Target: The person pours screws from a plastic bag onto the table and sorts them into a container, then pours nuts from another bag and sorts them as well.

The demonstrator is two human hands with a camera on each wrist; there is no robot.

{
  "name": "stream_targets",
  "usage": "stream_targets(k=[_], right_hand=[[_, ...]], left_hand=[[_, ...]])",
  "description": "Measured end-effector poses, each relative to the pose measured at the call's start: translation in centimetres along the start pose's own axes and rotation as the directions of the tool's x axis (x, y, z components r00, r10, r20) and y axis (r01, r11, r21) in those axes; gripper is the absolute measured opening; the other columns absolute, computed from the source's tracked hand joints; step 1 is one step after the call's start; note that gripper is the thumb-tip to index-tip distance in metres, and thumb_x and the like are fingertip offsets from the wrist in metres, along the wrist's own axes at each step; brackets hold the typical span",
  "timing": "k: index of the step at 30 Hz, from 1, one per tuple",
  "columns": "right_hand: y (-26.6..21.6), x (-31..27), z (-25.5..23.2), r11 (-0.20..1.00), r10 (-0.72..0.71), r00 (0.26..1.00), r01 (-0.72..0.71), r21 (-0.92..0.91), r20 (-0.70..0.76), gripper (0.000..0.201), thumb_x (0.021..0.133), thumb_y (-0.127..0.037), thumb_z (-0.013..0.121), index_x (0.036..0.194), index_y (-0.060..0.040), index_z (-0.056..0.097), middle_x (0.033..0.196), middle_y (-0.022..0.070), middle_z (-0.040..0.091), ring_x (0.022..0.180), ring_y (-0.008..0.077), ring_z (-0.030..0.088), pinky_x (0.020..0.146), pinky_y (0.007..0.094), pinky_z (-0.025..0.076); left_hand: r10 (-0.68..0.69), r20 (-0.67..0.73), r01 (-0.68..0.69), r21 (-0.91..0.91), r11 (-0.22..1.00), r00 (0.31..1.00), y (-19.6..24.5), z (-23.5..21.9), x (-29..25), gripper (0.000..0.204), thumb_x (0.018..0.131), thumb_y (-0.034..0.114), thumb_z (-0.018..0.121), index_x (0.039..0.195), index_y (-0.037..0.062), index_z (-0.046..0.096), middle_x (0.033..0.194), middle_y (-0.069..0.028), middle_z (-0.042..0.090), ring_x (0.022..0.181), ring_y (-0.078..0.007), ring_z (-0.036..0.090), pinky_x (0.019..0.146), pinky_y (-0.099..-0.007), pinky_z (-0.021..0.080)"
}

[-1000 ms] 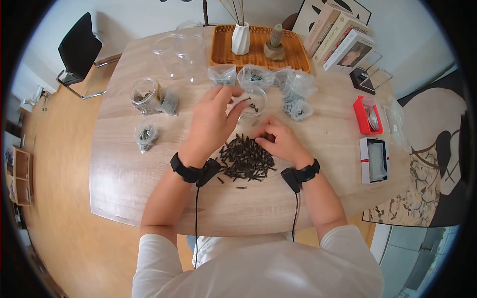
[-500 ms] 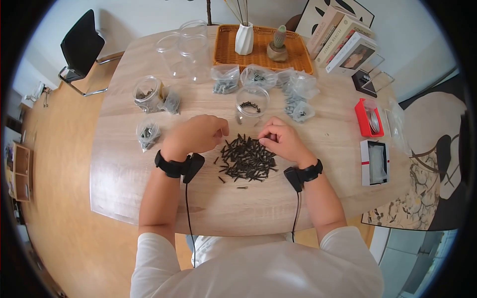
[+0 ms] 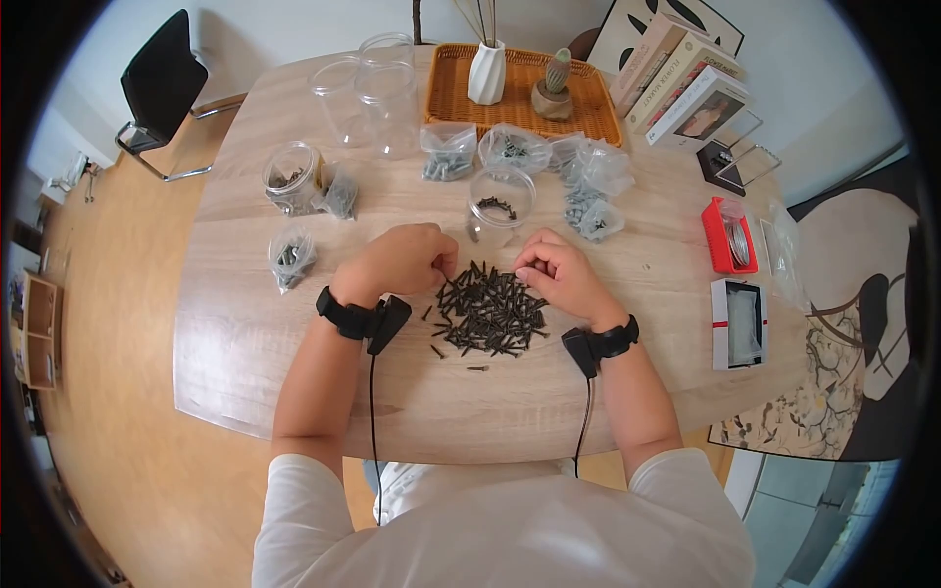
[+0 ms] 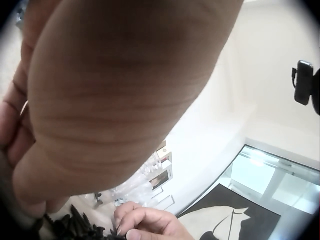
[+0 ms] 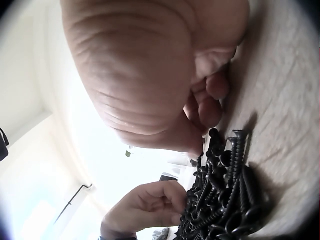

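Observation:
A heap of black screws (image 3: pixel 490 314) lies on the table between both hands. My left hand (image 3: pixel 402 260) has its curled fingertips right at the heap's upper left edge; in the right wrist view the left hand (image 5: pixel 150 205) shows thumb and forefinger down among the screws (image 5: pixel 220 195). I cannot tell whether a screw is between them. At the upper right edge, my right hand (image 3: pixel 564 279) pinches a screw between thumb and forefinger, its other fingers curled in. Just beyond the heap stands a clear round jar (image 3: pixel 502 196) with several black screws inside.
Bags of hardware (image 3: pixel 449 157) line the far side before a wicker tray (image 3: pixel 441 73). Empty clear jars (image 3: pixel 387 98) stand at back left. A filled jar (image 3: pixel 292 181) and small bag (image 3: pixel 292 257) sit left; a red bin (image 3: pixel 720 245) and white box (image 3: pixel 738 323) sit right.
My left hand has come back from over the jar, first to the left and down, then to the heap's edge. The right hand stays by the heap with little movement.

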State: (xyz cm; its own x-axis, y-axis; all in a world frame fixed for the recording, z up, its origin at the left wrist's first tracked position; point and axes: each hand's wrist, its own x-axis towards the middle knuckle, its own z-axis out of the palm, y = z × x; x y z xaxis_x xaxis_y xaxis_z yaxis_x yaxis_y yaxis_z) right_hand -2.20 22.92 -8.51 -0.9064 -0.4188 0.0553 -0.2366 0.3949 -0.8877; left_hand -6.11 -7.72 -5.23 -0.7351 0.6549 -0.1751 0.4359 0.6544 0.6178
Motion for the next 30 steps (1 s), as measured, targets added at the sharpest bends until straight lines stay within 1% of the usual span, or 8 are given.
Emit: stream_targets(k=[4, 6, 13, 16, 22, 25, 28, 30], right_hand=[[0.0, 0.1, -0.1, 1.000, -0.014, 1.000, 0.014, 0.010, 0.003, 0.006, 0.097, 0.000, 0.078, 0.102, -0.0027, 0.075, 0.104, -0.0027, 0.060, 0.079, 0.0060, 0.051, 0.072, 0.0231, 0.045], [-0.2, 0.1, -0.1, 1.000, 0.010, 1.000, -0.010, 0.009, -0.003, 0.010, 0.094, -0.004, 0.080, 0.103, -0.0027, 0.076, 0.102, 0.0008, 0.063, 0.083, 0.0116, 0.060, 0.075, 0.0282, 0.051], [-0.7, 0.0, 0.2, 0.998, -0.018, 0.999, 0.015, -0.065, -0.044, 0.016, 0.088, -0.006, 0.085, 0.101, -0.0047, 0.076, 0.101, 0.0013, 0.063, 0.079, 0.0127, 0.060, 0.074, 0.0292, 0.053], [-0.7, 0.0, 0.3, 0.992, -0.045, 0.999, 0.042, -0.116, -0.028, 0.017, 0.088, 0.000, 0.084, 0.102, -0.0031, 0.075, 0.104, 0.0001, 0.061, 0.077, 0.0080, 0.053, 0.070, 0.0244, 0.048], [-0.9, 0.1, 0.3, 0.992, -0.016, 1.000, 0.013, -0.128, -0.024, 0.014, 0.088, -0.006, 0.085, 0.099, -0.0039, 0.075, 0.097, 0.0015, 0.063, 0.076, 0.0123, 0.058, 0.070, 0.0283, 0.051], [-1.0, 0.1, 0.2, 0.991, -0.034, 0.999, 0.031, -0.131, -0.022, 0.014, 0.088, -0.005, 0.084, 0.099, -0.0038, 0.075, 0.098, 0.0015, 0.063, 0.076, 0.0118, 0.057, 0.069, 0.0278, 0.050], [-1.0, 0.0, 0.1, 0.995, 0.001, 1.000, -0.002, -0.103, -0.013, 0.010, 0.090, -0.004, 0.082, 0.097, -0.0034, 0.075, 0.099, -0.0001, 0.062, 0.077, 0.0096, 0.056, 0.070, 0.0272, 0.050], [-0.7, -0.1, -0.2, 0.999, 0.051, 0.999, -0.051, 0.008, -0.005, 0.007, 0.094, -0.002, 0.080, 0.099, -0.0022, 0.074, 0.101, -0.0024, 0.061, 0.081, 0.0076, 0.057, 0.072, 0.0257, 0.049]], left_hand=[[0.002, 0.000, -0.002, -0.003, 1.000, 1.000, -0.2, -0.3, -0.2, 0.015, 0.085, 0.006, 0.081, 0.099, 0.0066, 0.077, 0.099, -0.0110, 0.073, 0.094, -0.0297, 0.074, 0.083, -0.0398, 0.058], [0.004, 0.037, -0.002, -0.052, 0.999, 0.999, -0.3, -0.7, -0.3, 0.016, 0.089, 0.008, 0.080, 0.104, 0.0056, 0.074, 0.100, -0.0115, 0.075, 0.093, -0.0299, 0.074, 0.082, -0.0398, 0.057], [0.006, 0.067, 0.005, -0.161, 0.987, 0.998, -0.4, -1.0, 0.1, 0.018, 0.093, 0.013, 0.079, 0.108, 0.0049, 0.072, 0.100, -0.0119, 0.078, 0.091, -0.0283, 0.074, 0.081, -0.0406, 0.057], [-0.023, 0.051, 0.034, -0.219, 0.975, 0.998, -0.7, -0.6, 0.4, 0.018, 0.094, 0.014, 0.078, 0.107, 0.0043, 0.071, 0.099, -0.0109, 0.078, 0.092, -0.0266, 0.073, 0.082, -0.0397, 0.057], [0.004, 0.015, 0.000, -0.277, 0.961, 1.000, -1.4, -0.1, 0.5, 0.022, 0.095, 0.015, 0.078, 0.114, 0.0048, 0.074, 0.101, -0.0096, 0.078, 0.093, -0.0236, 0.073, 0.084, -0.0378, 0.057], [0.011, 0.057, 0.005, -0.267, 0.964, 0.998, -1.5, -0.3, 0.7, 0.023, 0.097, 0.017, 0.076, 0.117, 0.0054, 0.075, 0.103, -0.0086, 0.079, 0.093, -0.0219, 0.072, 0.084, -0.0367, 0.057], [0.006, 0.071, 0.014, -0.285, 0.959, 0.997, -1.7, -0.2, 0.6, 0.023, 0.098, 0.018, 0.074, 0.117, 0.0058, 0.075, 0.103, -0.0080, 0.079, 0.094, -0.0211, 0.072, 0.085, -0.0363, 0.056], [0.026, 0.063, -0.006, -0.298, 0.954, 0.998, -2.2, 0.2, 0.8, 0.023, 0.098, 0.018, 0.073, 0.117, 0.0061, 0.075, 0.102, -0.0079, 0.079, 0.094, -0.0210, 0.072, 0.086, -0.0370, 0.056]])
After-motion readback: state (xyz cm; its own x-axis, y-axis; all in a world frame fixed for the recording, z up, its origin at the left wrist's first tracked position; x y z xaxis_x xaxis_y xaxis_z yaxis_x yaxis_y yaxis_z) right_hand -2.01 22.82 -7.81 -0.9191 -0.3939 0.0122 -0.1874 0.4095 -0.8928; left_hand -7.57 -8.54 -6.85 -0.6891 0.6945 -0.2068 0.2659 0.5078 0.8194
